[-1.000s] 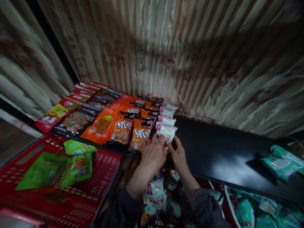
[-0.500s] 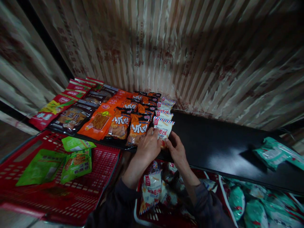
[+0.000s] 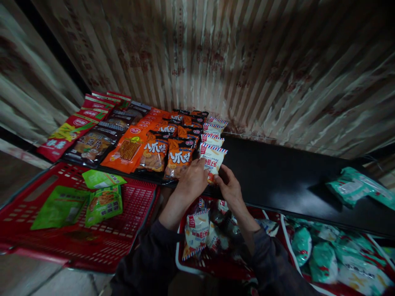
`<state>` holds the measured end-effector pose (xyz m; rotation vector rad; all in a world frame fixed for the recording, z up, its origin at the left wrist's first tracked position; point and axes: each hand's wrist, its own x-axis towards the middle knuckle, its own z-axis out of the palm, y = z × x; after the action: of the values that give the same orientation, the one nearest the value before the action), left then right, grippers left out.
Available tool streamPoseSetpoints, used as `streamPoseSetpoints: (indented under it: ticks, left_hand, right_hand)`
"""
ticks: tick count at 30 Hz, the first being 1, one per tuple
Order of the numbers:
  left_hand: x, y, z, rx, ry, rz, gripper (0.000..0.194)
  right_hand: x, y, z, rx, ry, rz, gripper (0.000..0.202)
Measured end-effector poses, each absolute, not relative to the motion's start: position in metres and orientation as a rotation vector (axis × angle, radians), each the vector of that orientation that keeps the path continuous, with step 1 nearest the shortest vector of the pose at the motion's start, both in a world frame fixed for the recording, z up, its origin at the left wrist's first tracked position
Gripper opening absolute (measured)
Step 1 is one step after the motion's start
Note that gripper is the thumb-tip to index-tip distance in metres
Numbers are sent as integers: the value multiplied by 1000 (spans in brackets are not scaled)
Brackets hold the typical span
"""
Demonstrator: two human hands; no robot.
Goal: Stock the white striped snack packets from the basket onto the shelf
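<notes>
A white snack bag with red print and a striped top edge [image 3: 212,158] stands at the front of a row of like bags on the black shelf [image 3: 271,172]. My left hand [image 3: 193,179] is closed on its left side, fingertips partly hidden. On the lower right side, my right hand [image 3: 228,185] grips it between thumb and fingers. Left of the row lie orange and black snack bags [image 3: 179,158], touching or close to my left hand. Below my wrists, a red basket with a white rim [image 3: 194,269] holds more white bags [image 3: 197,232].
At the left, a red basket [image 3: 101,250] holds green packets [image 3: 105,203]. Orange, dark and red bags [image 3: 66,137] line the shelf's left part. Teal bags lie on the shelf's right end [image 3: 354,187] and in a basket below [image 3: 324,261]. Striped sheeting [image 3: 200,53] rises behind.
The view has shifted slightly, so the shelf and its bags sit higher in the picture. Both hands stay at the front white bag, which looks a little more upright.
</notes>
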<state>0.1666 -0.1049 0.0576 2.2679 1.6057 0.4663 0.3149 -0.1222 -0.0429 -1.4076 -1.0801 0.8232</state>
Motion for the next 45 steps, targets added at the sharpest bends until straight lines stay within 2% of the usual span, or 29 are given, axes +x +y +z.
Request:
streamPoseSetpoints:
  ticks: [11,17,23,28,35,39,45]
  left_hand:
    - [183,-129,77,2364,1645,332,42]
    - [202,-149,87,2508,1338,209,32]
    - [193,-138,80,2437,1498,278,33]
    - [185,-130,74,2425,1574,316,41]
    - [184,-128,75,2408,1626,294,37]
    - [186,-133,81,2474,1512,322,30]
    - [202,-144,79,2580,1028,48,29]
  right_hand:
    - [318,-122,-40,-1364,-1082,846,58]
    - [324,-121,-40,-1339,-1043,825,50]
    - [323,-117,-37,-1361,-1134,762,57]
    - [323,-113,-41,-1395,-1148,734,54]
    - [320,-114,-37,-1390,-1100,773,58]
    - [324,-127,-29,-1444,-1047,697,59]
    - [338,-171,-21,-1403,-1037,601,48]
